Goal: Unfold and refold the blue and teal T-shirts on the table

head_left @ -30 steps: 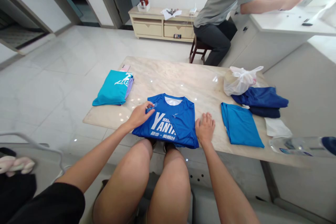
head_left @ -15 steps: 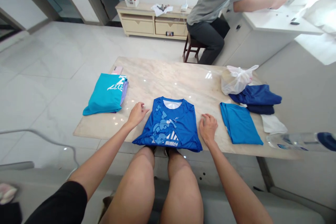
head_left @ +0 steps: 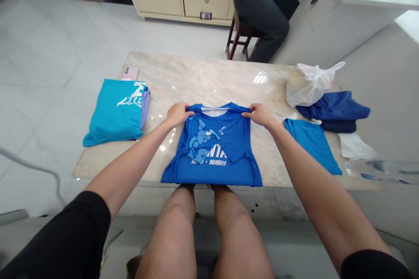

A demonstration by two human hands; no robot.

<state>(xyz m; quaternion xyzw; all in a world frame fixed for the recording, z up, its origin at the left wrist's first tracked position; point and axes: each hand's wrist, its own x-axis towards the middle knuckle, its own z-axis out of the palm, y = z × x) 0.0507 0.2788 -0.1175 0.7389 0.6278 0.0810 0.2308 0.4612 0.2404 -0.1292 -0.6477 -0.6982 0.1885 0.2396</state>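
Note:
A blue T-shirt (head_left: 212, 148) with a cloud print and white lettering lies partly folded in front of me, its collar away from me and its lower edge along the near table edge. My left hand (head_left: 179, 113) pinches the shirt at its left shoulder. At the opposite shoulder, my right hand (head_left: 260, 115) grips the cloth between thumb and fingers. Both top corners look slightly raised. To the left sits a folded teal garment (head_left: 113, 111) with white script, over something purple. On the right lies a folded blue garment (head_left: 312, 144).
A knotted white plastic bag (head_left: 310, 85) and dark blue clothes (head_left: 337, 107) occupy the right end of the marble table (head_left: 196, 74). Nearby are a tissue (head_left: 356, 146) and a clear bottle (head_left: 379, 170). A phone (head_left: 131, 73) lies at far left. Beyond, a person (head_left: 266, 13) sits on a stool.
Both hands have moved from beside the T-shirt onto its shoulders and taken hold. Its upper part is pulled straighter. My view has tilted down.

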